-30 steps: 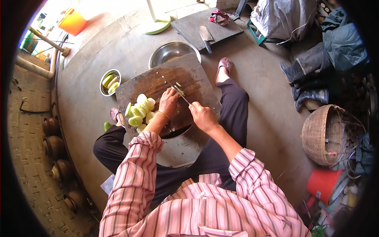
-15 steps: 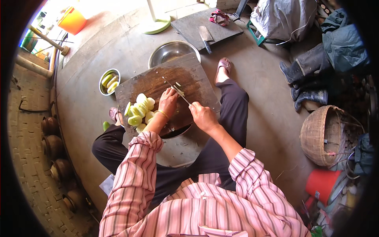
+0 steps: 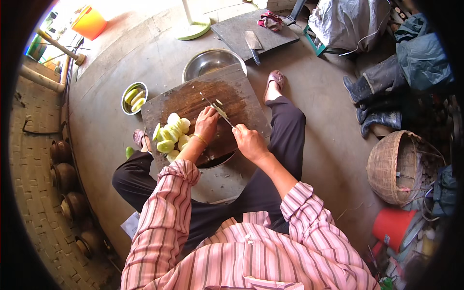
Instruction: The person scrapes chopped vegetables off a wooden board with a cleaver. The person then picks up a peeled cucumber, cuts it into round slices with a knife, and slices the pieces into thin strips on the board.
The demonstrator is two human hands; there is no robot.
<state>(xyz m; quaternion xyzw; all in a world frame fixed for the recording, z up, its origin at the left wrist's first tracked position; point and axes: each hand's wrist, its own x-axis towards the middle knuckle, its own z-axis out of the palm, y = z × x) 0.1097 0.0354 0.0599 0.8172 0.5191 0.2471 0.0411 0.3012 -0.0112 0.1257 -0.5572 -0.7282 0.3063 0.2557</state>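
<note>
No packages, labels, signs, screens

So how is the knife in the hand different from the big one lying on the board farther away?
The knife in the right hand has a thin, narrow blade; the cleaver has a wide, blocky one. The knife is held over the brown cutting board beside the left hand; the cleaver lies flat, untouched, on the grey board. Both have metal blades.

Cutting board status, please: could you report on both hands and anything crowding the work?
Right hand grips knife. Left hand pressed on cutting board, beside pale green slices. Steel bowl close behind the board.
</note>
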